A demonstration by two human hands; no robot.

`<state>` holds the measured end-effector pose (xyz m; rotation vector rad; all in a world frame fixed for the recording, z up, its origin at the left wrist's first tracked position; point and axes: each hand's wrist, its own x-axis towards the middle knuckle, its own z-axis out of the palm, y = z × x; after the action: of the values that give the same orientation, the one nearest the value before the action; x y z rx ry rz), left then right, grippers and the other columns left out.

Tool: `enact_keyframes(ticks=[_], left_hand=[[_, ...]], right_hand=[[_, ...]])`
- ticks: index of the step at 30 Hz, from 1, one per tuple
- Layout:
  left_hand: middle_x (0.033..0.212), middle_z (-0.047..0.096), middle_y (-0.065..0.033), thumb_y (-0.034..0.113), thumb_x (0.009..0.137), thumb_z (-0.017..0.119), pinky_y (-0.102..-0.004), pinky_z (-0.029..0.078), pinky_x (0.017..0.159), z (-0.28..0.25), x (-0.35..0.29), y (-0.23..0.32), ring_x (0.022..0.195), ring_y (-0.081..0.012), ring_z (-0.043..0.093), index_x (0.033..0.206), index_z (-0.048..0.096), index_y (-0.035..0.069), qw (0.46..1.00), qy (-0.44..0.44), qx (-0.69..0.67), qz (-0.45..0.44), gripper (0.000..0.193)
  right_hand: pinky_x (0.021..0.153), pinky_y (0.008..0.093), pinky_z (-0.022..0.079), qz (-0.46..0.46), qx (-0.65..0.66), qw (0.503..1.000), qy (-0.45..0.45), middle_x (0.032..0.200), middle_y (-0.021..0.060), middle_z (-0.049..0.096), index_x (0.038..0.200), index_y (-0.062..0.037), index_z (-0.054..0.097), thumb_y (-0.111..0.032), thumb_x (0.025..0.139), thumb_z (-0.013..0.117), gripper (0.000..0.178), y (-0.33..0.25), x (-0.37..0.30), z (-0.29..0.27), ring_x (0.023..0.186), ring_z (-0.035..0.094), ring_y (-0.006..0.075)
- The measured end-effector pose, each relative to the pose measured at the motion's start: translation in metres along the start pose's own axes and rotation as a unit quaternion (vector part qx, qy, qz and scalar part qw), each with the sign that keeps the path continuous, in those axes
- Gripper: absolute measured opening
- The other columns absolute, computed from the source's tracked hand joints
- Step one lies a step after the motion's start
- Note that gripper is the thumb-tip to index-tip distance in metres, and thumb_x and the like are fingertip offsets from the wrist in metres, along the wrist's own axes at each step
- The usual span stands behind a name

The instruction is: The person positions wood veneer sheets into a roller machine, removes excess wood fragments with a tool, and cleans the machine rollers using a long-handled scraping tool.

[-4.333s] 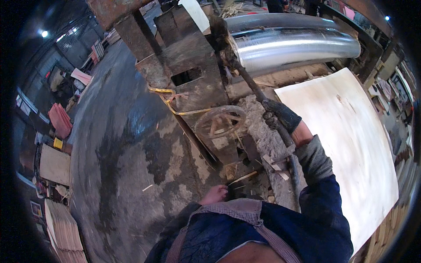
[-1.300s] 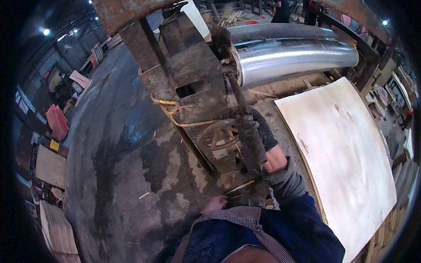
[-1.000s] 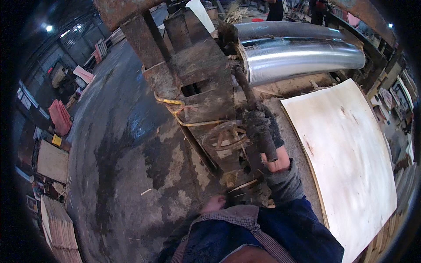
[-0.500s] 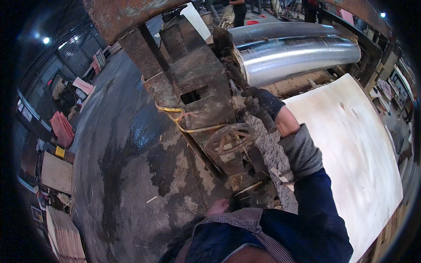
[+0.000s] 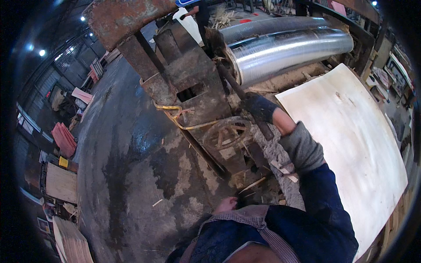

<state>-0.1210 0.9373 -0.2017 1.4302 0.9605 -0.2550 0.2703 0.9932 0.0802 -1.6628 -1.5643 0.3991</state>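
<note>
My right hand (image 5: 259, 108), in a dark glove, is closed around a rusty metal bar (image 5: 231, 82) that slants beside the machine's side frame (image 5: 199, 72). The bar's lower end (image 5: 265, 131) sticks out below my fist. Just left of it is a rusty spoked handwheel (image 5: 226, 133). To the right of my forearm, a large pale veneer sheet (image 5: 346, 131) comes out of the machine. Low in the middle, my left hand (image 5: 237, 202) is mostly hidden beyond my apron; only the bare wrist and some dark glove show, and its fingers are out of sight.
A shiny metal roller (image 5: 291, 52) lies across the machine beyond the sheet. Yellow cable (image 5: 206, 126) loops along the frame. Wood scraps (image 5: 285, 170) rest on a lumpy grey ledge. At the far side, another person (image 5: 201, 19) stands by a white sheet (image 5: 188, 24).
The view has shifted slightly, and the person at the far side now shows by the white sheet. My right hand stays on the bar; my left hand remains low.
</note>
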Motion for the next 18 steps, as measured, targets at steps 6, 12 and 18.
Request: enact_keyframes(ticks=[6, 12, 18], left_hand=[[0.101, 0.061, -0.0102, 0.022, 0.087, 0.055, -0.0300, 0.046, 0.079, -0.011, -0.037, 0.047, 0.089, -0.0181, 0.057, 0.119, 0.050, 0.001, 0.996, -0.008, 0.093, 0.001, 0.038], [0.088, 0.063, -0.0134, 0.015, 0.084, 0.050, -0.0334, 0.048, 0.068, -0.006, -0.021, 0.017, 0.078, -0.0222, 0.060, 0.109, 0.056, 0.001, 0.990, 0.048, 0.127, 0.048, 0.028], [0.104, 0.060, -0.0087, 0.017, 0.087, 0.054, -0.0298, 0.047, 0.078, -0.014, 0.003, -0.005, 0.091, -0.0167, 0.057, 0.120, 0.050, 0.002, 0.990, -0.006, 0.134, 0.030, 0.036]], right_hand=[[0.076, 0.0329, 0.045, 0.144, 0.164, 0.974, 0.053, 0.097, 0.0139, 0.060, 0.105, 0.0006, 0.056, -0.019, 0.085, 0.054, 0.029, -0.010, -0.080, 0.007, 0.087, 0.056, 0.0250], [0.052, 0.0202, 0.043, 0.186, 0.471, 0.860, 0.070, 0.086, 0.0023, 0.057, 0.119, -0.0008, 0.048, -0.010, 0.084, 0.056, 0.037, -0.050, -0.116, -0.029, 0.063, 0.053, 0.0077], [0.050, 0.0219, 0.042, 0.142, 0.343, 0.899, 0.231, 0.069, 0.0027, 0.055, 0.118, -0.0002, 0.048, -0.017, 0.082, 0.059, 0.041, -0.039, -0.094, -0.063, 0.056, 0.050, 0.0078]])
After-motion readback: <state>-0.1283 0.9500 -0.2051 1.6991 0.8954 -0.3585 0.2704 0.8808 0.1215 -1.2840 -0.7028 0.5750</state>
